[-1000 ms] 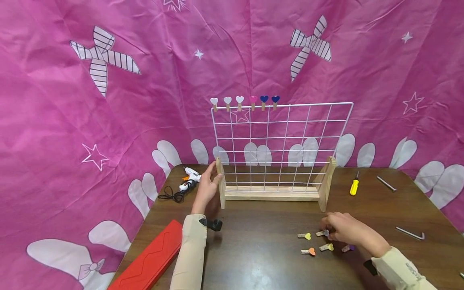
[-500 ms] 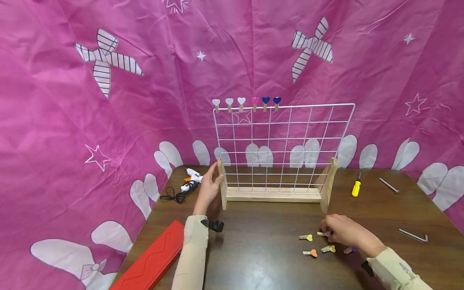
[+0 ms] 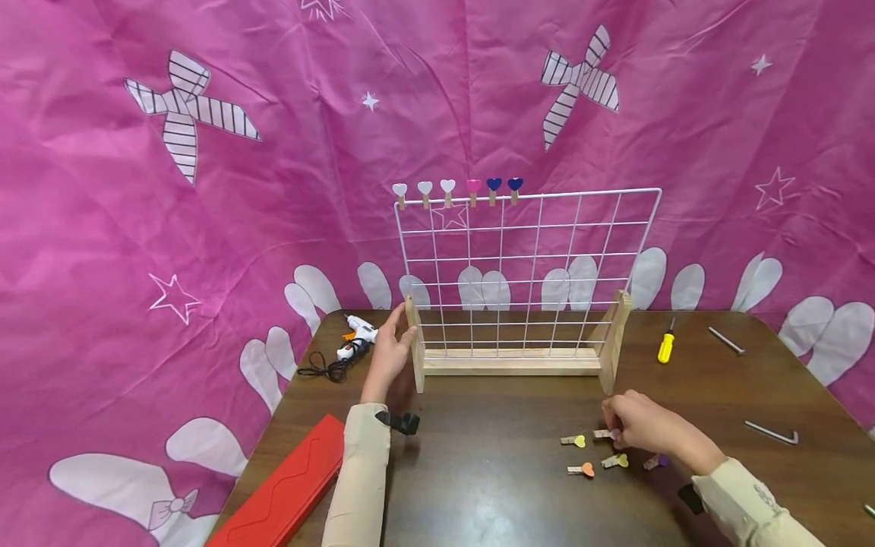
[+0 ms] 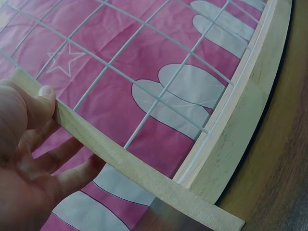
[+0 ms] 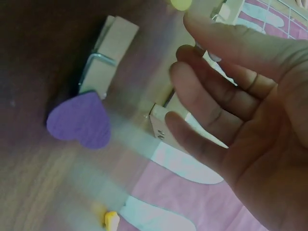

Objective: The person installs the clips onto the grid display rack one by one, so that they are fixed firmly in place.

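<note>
My left hand (image 3: pixel 388 360) grips the left wooden upright of a stand (image 3: pixel 513 368) that carries a white wire grid (image 3: pixel 540 258). In the left wrist view the thumb lies on one side of the upright (image 4: pixel 120 156), the fingers on the other. My right hand (image 3: pixel 649 427) pinches a small wooden clothespin (image 3: pixel 603 434) with a pale purple heart, low over the table; fingers partly hide it. Beside it lie clothespins with a yellow heart (image 3: pixel 579 441), a yellow-green heart (image 3: pixel 620 460), an orange heart (image 3: pixel 586 470) and a purple heart (image 5: pixel 81 120).
Several heart clothespins (image 3: pixel 473 190), white, pink and dark blue, sit along the grid's top left. A glue gun (image 3: pixel 357 334) with cord and a red case (image 3: pixel 287 482) lie left. A yellow screwdriver (image 3: pixel 666 347) and metal rods (image 3: pixel 771 433) lie right. Pink cloth (image 3: pixel 273 190) hangs behind.
My right fingers have closed in on the pale purple clothespin and pinch it. The left hand stays on the upright. The head view has shifted slightly.
</note>
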